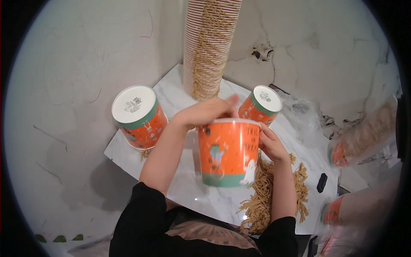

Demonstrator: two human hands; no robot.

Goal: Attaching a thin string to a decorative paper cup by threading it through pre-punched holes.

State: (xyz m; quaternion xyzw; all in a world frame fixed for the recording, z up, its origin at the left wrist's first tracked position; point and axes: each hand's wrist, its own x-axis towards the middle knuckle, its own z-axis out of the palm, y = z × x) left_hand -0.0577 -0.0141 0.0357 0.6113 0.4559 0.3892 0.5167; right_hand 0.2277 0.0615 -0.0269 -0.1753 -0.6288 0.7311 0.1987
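Item: orange paper bucket, green base nearest me, centre, above the white marbled tabletop. Right grip: holding its right rim. Left grip: at the far rim, blurred; closure I cannot tell. Handling: best I brace gently, sparing the thin wall.

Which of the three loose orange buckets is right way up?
The middle bucket, in the right hand: rim up, green band low. The left bucket and right bucket stand upside down, white bases up.
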